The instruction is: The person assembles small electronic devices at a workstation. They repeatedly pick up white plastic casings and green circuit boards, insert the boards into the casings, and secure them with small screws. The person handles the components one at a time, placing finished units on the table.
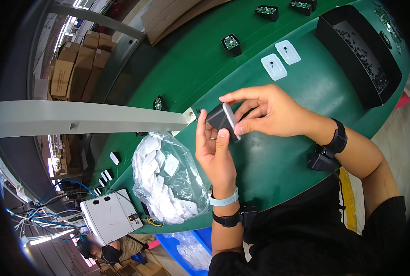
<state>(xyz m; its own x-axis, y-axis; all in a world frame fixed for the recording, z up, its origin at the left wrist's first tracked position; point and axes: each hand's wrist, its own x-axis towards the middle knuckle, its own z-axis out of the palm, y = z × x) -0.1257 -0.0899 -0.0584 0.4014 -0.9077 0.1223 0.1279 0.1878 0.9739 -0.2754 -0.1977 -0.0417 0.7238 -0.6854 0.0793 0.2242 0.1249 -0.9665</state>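
Observation:
Between my hands is a small black housing (219,119) with a white cover (231,123) against its right-hand face. My left hand (215,158) is wrapped round the housing from below, thumb on its near side. My right hand (270,114) grips the white cover by its edges, thumb at the lower end and index finger at the upper. Whether the cover sits fully flush cannot be made out. Beyond my right hand, two white covers (274,67) lie on the green table (287,152), each with a small dark part in its middle.
A clear bag of white covers (168,184) lies left of my left hand. A black bin (361,60) of small dark parts stands at far right. Black housings with green circuit boards (231,44) sit on the green belt (186,64). A pale metal beam (94,118) crosses at left, near a white box (111,216).

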